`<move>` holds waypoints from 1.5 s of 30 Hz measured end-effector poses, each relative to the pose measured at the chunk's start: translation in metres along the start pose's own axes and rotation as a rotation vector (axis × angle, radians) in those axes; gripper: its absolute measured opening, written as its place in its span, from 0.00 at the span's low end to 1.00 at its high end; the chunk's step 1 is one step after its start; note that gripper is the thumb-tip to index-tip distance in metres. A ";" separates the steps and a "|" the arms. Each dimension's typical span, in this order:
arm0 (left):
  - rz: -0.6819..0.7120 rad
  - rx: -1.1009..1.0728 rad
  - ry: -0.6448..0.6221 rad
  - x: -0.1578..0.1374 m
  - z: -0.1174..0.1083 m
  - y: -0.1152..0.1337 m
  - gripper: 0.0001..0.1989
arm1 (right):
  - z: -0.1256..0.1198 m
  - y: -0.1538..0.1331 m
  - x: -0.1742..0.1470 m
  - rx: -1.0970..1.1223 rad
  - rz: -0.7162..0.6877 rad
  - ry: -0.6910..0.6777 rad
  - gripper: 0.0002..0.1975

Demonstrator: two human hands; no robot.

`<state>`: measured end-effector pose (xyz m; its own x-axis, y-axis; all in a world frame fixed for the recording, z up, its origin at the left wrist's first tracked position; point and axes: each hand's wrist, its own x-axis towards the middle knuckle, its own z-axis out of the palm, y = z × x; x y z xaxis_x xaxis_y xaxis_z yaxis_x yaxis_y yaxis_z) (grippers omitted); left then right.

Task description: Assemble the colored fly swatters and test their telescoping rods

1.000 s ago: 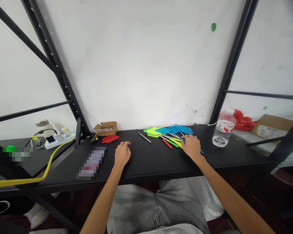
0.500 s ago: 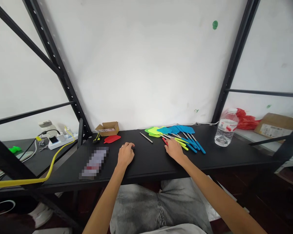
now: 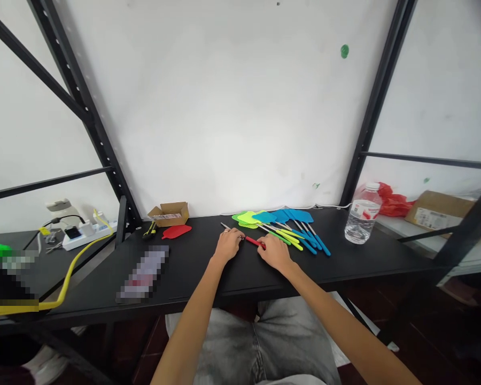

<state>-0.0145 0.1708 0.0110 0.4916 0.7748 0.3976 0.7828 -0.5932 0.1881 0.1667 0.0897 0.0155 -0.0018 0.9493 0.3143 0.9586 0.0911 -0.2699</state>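
Observation:
My left hand (image 3: 227,247) is closed over a thin silver metal rod (image 3: 224,226); the rod's far end shows beyond the fingers and its middle is hidden. Close to its right, my right hand (image 3: 276,251) grips a red handle (image 3: 253,242) that points towards the left hand. The rod's near end and the handle's tip are close together; I cannot tell whether they touch. A loose red fly swatter head (image 3: 177,231) lies to the left. Right of my hands lie several fly swatters, with green-yellow heads (image 3: 246,218) and blue heads (image 3: 299,215).
A small open cardboard box (image 3: 172,214) and a black-yellow tool (image 3: 149,230) stand at the back left. A blurred phone-like object (image 3: 144,275) is nearer me. On the right are a water bottle (image 3: 362,214) and a shelf post (image 3: 371,128). A yellow cable (image 3: 66,283) hangs left.
My left hand has moved right and forward onto the metal rod. My right hand has drawn the red handle left, away from the swatter pile. The view has shifted slightly.

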 end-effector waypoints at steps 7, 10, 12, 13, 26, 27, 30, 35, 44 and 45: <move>0.057 0.017 0.061 -0.007 0.001 -0.006 0.12 | 0.003 0.002 -0.001 0.003 -0.045 -0.008 0.16; 0.052 0.001 0.052 -0.007 0.002 -0.006 0.12 | 0.002 0.003 -0.001 0.018 -0.064 0.019 0.16; 0.047 -0.008 0.051 -0.007 0.002 -0.006 0.12 | 0.002 0.004 -0.002 0.029 -0.067 0.033 0.16; 0.051 -0.014 0.048 -0.007 0.002 -0.006 0.12 | 0.001 0.005 -0.002 0.035 -0.064 0.036 0.16; 0.113 -0.062 0.076 -0.008 0.001 -0.006 0.14 | 0.005 0.009 -0.001 0.080 -0.052 0.052 0.17; 0.116 -0.064 0.076 -0.009 0.001 -0.006 0.14 | 0.005 0.009 -0.001 0.081 -0.053 0.052 0.17; 0.117 -0.074 0.078 -0.009 0.001 -0.006 0.15 | 0.005 0.010 -0.002 0.092 -0.061 0.054 0.17; 0.116 -0.097 0.083 -0.009 0.000 -0.005 0.15 | 0.007 0.012 -0.001 0.112 -0.055 0.065 0.16; 0.135 -0.154 0.098 -0.009 0.002 -0.005 0.15 | 0.009 0.014 0.001 0.147 -0.047 0.105 0.15; 0.134 -0.159 0.098 -0.010 0.002 -0.004 0.16 | 0.009 0.014 0.001 0.154 -0.041 0.112 0.15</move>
<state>-0.0217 0.1658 0.0048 0.5419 0.6663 0.5123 0.6390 -0.7225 0.2639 0.1779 0.0943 0.0037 -0.0004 0.9053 0.4249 0.9033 0.1826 -0.3881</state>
